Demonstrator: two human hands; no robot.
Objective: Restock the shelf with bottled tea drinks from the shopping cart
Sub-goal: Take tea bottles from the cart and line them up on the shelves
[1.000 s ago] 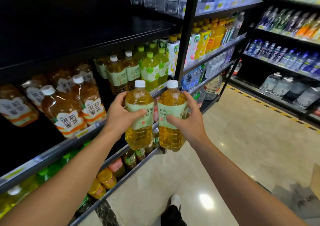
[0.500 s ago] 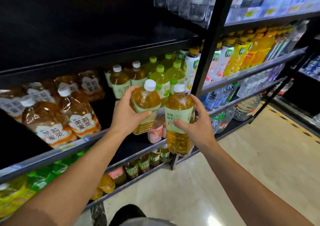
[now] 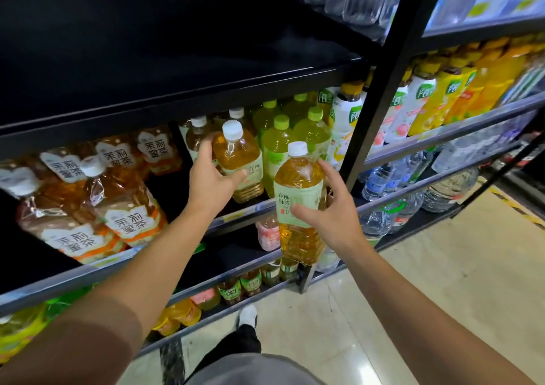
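Head view: a person's two bare arms reach toward a black metal shelf (image 3: 236,89) in a shop aisle.
Left hand (image 3: 212,178): wrapped around a tea bottle (image 3: 240,160) with a white cap and amber drink; the bottle's base stands at the front edge of the middle shelf, tilted slightly back.
Right hand (image 3: 330,213): gripping a second tea bottle (image 3: 299,196) by its label, held upright in the air in front of the shelf edge, just right of the first and lower.
Label on held bottle: pale green wrap with dark characters reading 春拂绿茶; smaller print below is too small to read.
Label on shelved bottle: same pale green wrap, characters partly hidden by the thumb.
Jasmine tea packs (image 3: 118,204): shrink-wrapped brown bottles lying tilted on the left of the same shelf, white flower-shaped labels reading 茉莉蜜茶.
Green-capped bottles (image 3: 280,148): light green drinks standing just behind and right of the held ones.
Yellow juice bottles (image 3: 460,89): in the next bay right, past the black upright post; label writing blurred.
Water bottles (image 3: 383,184): clear, on the lower right shelves and on the top shelf.
Floor (image 3: 442,281): glossy cream tiles, a yellow-and-black striped line at far right.
Shoe (image 3: 247,315): white, below the shelf front.
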